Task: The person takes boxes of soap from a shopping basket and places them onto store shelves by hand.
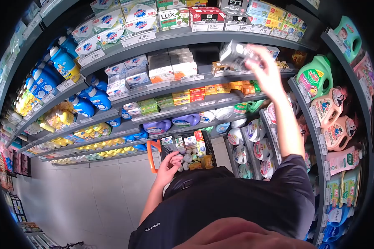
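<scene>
My right hand (259, 60) is raised to the upper shelf, its fingers closed around a dark box with white patches (233, 54), probably boxed soap. Motion smears the box, so its print cannot be read. Under it, a small brown box (221, 67) sits at the shelf's front edge. Low in front of my body, my left hand (167, 168) hovers at the near left side of a black shopping basket (213, 150) with an orange handle (150, 157). Its fingers are loosely bent, with nothing visible in them. Inside the basket lie several small boxes (190, 141) and round-topped items (188, 158).
Shelves of boxed soap (173, 18) curve across the front. Blue bottles (64, 62) line the left shelves. Detergent jugs (316, 76) stand close on the right, with tubs (262, 149) on low shelves near my right arm. Tiled floor (91, 186) spreads at lower left.
</scene>
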`<state>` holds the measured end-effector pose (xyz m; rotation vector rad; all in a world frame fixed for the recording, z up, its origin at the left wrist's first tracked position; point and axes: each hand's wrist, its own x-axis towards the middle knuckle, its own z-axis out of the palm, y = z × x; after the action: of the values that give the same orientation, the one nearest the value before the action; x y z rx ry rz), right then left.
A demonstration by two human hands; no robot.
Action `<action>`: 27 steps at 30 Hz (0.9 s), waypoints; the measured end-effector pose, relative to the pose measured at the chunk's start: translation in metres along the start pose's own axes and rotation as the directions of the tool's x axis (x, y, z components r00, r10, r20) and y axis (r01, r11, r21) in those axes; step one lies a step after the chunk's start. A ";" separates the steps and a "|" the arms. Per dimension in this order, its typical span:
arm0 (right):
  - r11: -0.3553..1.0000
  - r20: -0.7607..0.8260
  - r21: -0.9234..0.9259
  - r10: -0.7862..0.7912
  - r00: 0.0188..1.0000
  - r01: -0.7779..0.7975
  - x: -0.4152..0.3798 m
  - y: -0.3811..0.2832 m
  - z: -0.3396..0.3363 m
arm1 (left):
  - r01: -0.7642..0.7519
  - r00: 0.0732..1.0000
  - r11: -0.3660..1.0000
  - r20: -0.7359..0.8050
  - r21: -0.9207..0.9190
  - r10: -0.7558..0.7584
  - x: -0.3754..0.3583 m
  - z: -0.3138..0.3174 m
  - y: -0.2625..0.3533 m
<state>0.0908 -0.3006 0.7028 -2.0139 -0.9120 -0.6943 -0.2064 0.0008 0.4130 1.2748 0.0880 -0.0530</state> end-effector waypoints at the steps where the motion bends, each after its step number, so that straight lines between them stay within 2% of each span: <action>1: 0.999 -0.034 -0.032 -0.016 0.999 0.015 0.025 0.006 -0.017 | 0.001 1.000 1.000 -0.004 0.017 -0.001 -0.001 0.000 0.001; 4: 0.998 -0.074 -0.030 -0.058 0.996 0.056 0.091 0.016 -0.047 | 0.000 1.000 0.999 -0.013 0.050 0.000 -0.001 0.001 0.004; 6: 0.976 -0.137 -0.188 -0.140 0.981 0.113 0.116 0.005 -0.048 | -0.008 1.000 0.999 -0.015 0.048 0.009 -0.001 0.004 0.003; 7: 0.947 -0.091 -0.307 -0.127 0.988 0.093 0.128 0.007 -0.053 | -0.003 1.000 0.999 -0.023 0.052 0.005 -0.001 0.006 0.002; 10: 0.981 0.025 0.082 0.176 0.984 -0.178 0.143 -0.002 -0.052 | 0.040 0.999 0.995 -0.037 0.094 -0.037 -0.003 0.008 0.003; 11: 0.984 0.029 0.093 0.150 0.988 -0.152 0.150 0.015 -0.052 | 0.076 0.997 0.989 -0.035 0.128 -0.073 -0.006 0.006 0.005; 12: 0.997 0.009 0.023 0.072 0.997 -0.072 0.154 0.021 -0.051 | 0.112 0.994 0.980 -0.035 0.162 -0.108 -0.008 0.005 0.006; 14: 0.989 -0.014 -0.118 -0.086 0.996 0.083 0.159 0.029 -0.049 | 0.087 0.996 0.982 -0.022 0.170 -0.084 -0.012 0.006 0.006; 15: 0.996 0.010 -0.071 -0.058 0.998 0.059 0.161 0.038 -0.048 | 0.074 0.997 0.982 -0.016 0.176 -0.072 -0.014 0.006 0.007; 18: 0.877 0.010 -0.276 -0.408 0.913 0.394 0.177 0.069 -0.045 | 0.080 0.997 0.976 -0.012 0.201 -0.079 -0.018 0.009 0.015; 21: 0.954 -0.019 -0.156 -0.262 0.965 0.256 0.174 0.054 -0.041 | 0.097 0.995 0.968 -0.018 0.231 -0.095 -0.021 0.007 0.012; 27: 1.000 0.070 -0.006 0.015 0.997 -0.014 0.169 0.026 -0.039 | 0.091 0.996 0.958 -0.022 0.272 -0.088 -0.022 0.017 0.019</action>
<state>0.2057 -0.2843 0.8345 -2.0592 -0.9362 -0.6222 -0.2260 -0.0102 0.4382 1.5466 0.1512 -0.1408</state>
